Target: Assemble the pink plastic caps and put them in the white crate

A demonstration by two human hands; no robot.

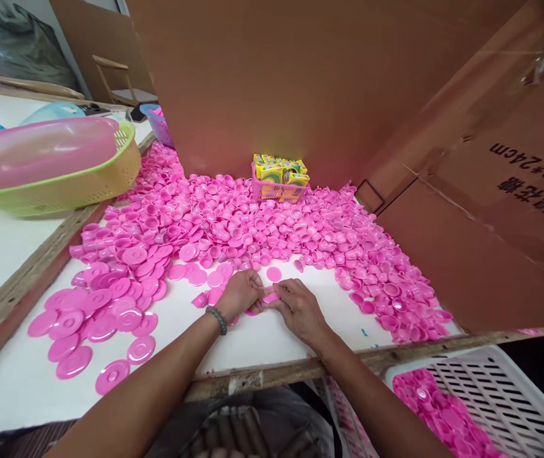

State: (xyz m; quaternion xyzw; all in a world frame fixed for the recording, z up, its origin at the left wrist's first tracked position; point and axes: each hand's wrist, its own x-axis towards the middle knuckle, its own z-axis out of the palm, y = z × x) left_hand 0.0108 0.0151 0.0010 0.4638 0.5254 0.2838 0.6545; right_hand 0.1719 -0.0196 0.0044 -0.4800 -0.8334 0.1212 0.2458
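Just above the white tabletop, my left hand and my right hand meet at a small pink plastic piece. The fingertips of both are pinched on it and cover much of its shape, so I cannot tell which toy part it is. A round pink disc lies flat right behind the fingers. Beside my left hand are more pink pieces, partly hidden by it. Many pink saucers spread in an overlapping pile to the left. Small pink toy cups are heaped behind the hands and round to the right.
A pink basket of yellow packets stands in the heap against the cardboard wall. At left sits a green basket with a large pink object. Low at right, a white crate contains pink pieces. A wooden edge runs along the front.
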